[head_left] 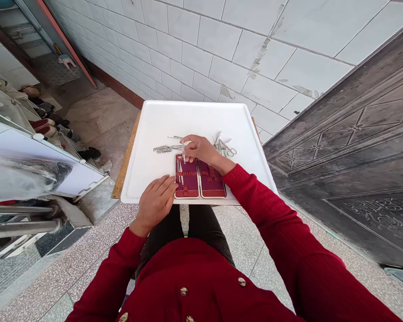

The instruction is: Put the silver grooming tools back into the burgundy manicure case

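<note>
My right grip (200, 150) pinches a slim pale tool (184, 159) over the open purple case (193, 183).
Left of it and nearer me, my left grip (157, 197) lies palm-down at the case's edge; whether it clasps, I cannot tell. On the white worktop (195, 117), metal tools (163, 149) lie left of my right grip, scissors (229, 151) to its right.

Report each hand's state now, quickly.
Left hand: open, palm down at the left edge of the purple case, no held item visible.
Right hand: closed, holding a slim pale tool above the purple case.
</note>
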The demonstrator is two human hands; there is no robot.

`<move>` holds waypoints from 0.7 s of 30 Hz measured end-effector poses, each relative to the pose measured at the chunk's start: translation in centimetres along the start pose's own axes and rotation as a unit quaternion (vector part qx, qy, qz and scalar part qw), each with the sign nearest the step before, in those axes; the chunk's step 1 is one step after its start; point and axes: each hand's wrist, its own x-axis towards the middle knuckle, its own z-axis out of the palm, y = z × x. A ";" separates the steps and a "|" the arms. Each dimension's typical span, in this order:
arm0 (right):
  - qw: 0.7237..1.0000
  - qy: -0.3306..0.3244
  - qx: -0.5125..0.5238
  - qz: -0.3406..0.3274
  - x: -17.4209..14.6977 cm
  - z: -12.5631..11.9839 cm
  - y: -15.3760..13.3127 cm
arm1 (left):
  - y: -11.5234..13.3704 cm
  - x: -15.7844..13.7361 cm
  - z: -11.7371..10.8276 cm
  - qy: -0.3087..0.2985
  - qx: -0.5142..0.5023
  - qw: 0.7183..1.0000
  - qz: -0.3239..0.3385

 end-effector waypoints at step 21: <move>0.989 0.018 -0.146 0.006 -1.2 1.2 0.7 | 0.1 0.3 -0.2 0.012 0.036 0.999 0.016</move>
